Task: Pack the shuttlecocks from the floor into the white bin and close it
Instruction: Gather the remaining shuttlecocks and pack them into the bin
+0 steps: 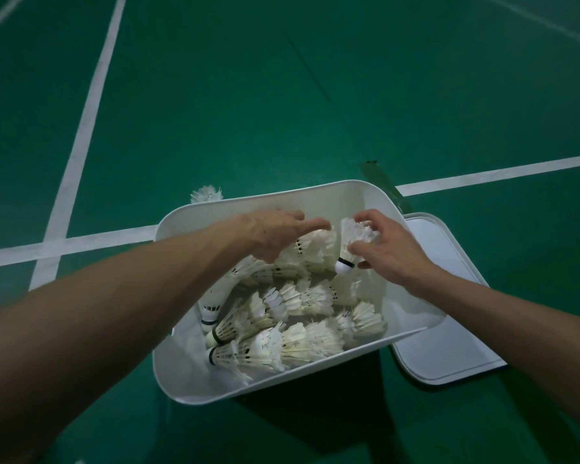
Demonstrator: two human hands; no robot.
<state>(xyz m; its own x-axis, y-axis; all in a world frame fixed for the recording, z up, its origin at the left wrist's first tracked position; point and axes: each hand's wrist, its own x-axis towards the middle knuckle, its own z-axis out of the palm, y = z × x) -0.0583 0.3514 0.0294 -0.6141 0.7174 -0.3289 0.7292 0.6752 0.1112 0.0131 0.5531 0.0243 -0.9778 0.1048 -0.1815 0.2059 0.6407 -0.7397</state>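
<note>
Nearing end of packing: white bin (pixel 195 380) holding rows of shuttlecocks (pixel 282 343). Right hand (pixel 390 254) pinching one shuttlecock (pixel 350 242) over bin. Left hand (pixel 275 231) spread loose, pressing stack. Remaining: stray shuttlecock (pixel 206 194) lying behind bin, lid (pixel 449 329) lying beside, unfitted.

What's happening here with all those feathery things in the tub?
A person is packing shuttlecocks into a white bin on a green court floor. The right hand holds one shuttlecock over the bin, cork end down. The left hand rests on a stacked row of shuttlecocks inside. One more shuttlecock sits on the floor behind the bin, and the lid lies beside it, so the bin is not yet closed.
</note>
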